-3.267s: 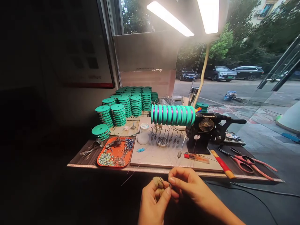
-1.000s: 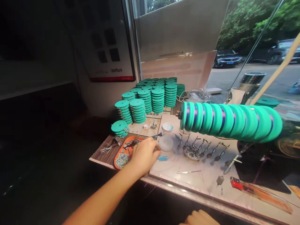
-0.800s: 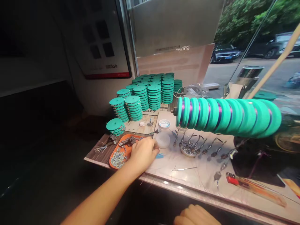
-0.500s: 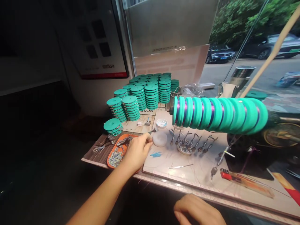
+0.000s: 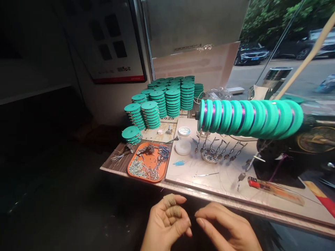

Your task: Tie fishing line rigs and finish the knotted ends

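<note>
My left hand [image 5: 167, 225] and my right hand [image 5: 225, 230] meet low in the view, just in front of the table's front edge [image 5: 209, 198]. The left hand's fingers are curled, two of them wrapped in tan tape, thumb pinched toward the right hand. The right hand's thumb and forefinger pinch toward the left hand's. A tiny dark piece seems held between both pinches; I cannot make it out. Beyond them lies an orange tray [image 5: 148, 164] of small metal and blue parts.
Stacks of green spools [image 5: 162, 103] stand at the back left. A row of green spools with purple line [image 5: 250, 118] sits on a black winder [image 5: 300, 146]. A white mat [image 5: 230, 176] carries small metal weights, a needle and a red lighter [image 5: 255, 182].
My left hand has pulled back from the orange tray to the front of the table and met my right hand, which rose into view. The camera tilted slightly.
</note>
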The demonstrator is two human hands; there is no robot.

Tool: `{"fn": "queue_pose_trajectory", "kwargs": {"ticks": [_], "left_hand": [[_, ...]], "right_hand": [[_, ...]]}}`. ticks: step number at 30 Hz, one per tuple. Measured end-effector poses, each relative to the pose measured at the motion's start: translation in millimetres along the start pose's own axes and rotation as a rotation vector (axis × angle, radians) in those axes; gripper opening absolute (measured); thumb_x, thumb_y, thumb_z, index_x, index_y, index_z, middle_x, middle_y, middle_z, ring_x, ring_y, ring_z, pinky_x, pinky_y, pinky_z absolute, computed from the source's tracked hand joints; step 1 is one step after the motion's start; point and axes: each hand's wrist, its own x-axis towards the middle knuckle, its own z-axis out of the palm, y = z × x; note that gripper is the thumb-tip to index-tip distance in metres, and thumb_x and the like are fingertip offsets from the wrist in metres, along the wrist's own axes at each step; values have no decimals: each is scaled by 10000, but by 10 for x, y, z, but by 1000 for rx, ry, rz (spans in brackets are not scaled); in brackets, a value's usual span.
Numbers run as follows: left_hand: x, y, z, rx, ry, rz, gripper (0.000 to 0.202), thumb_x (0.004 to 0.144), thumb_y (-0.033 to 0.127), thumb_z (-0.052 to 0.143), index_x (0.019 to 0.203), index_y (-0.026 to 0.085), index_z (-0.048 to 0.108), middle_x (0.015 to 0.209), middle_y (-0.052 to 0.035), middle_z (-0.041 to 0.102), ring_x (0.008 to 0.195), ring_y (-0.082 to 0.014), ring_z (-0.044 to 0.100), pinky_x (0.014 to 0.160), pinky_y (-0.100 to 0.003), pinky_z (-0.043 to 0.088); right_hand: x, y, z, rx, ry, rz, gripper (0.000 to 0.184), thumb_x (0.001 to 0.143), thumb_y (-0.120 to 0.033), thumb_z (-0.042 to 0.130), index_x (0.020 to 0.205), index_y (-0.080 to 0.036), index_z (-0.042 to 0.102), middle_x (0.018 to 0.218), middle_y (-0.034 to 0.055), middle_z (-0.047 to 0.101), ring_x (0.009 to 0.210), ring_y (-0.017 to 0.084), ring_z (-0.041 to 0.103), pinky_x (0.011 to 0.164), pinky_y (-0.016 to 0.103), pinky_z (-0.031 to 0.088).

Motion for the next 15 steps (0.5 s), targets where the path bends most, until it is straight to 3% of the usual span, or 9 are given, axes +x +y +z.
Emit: {"fn": "queue_pose_trajectory", "kwargs": {"ticks": [4, 9, 15], "left_hand": [[13, -130, 2, -126, -9, -38, 349, 547, 200, 795, 845, 157, 617, 571, 22, 625, 438, -53, 579, 456, -123, 423], [33, -139, 15, -141, -32, 21, 368, 549, 200, 792, 873, 201, 618, 801, 11, 626, 440, -27, 578, 457, -119, 427], [28, -164, 22, -150, -29, 8, 373, 564, 219, 782, 894, 219, 609, 858, 2, 618, 435, -14, 562, 450, -116, 416]], "right_hand": [[38, -56, -3, 105, -71, 73, 144, 809, -194, 516, 719, -198, 628, 649, 0, 638, 579, 114, 602, 544, 172, 452], [56, -64, -1, 146, -95, 123, 146, 797, -190, 527, 703, -181, 638, 664, 15, 645, 606, 123, 605, 566, 187, 446], [43, -25, 12, 139, -107, 136, 131, 799, -193, 527, 718, -181, 629, 674, 6, 640, 617, 114, 597, 578, 184, 440]]}}
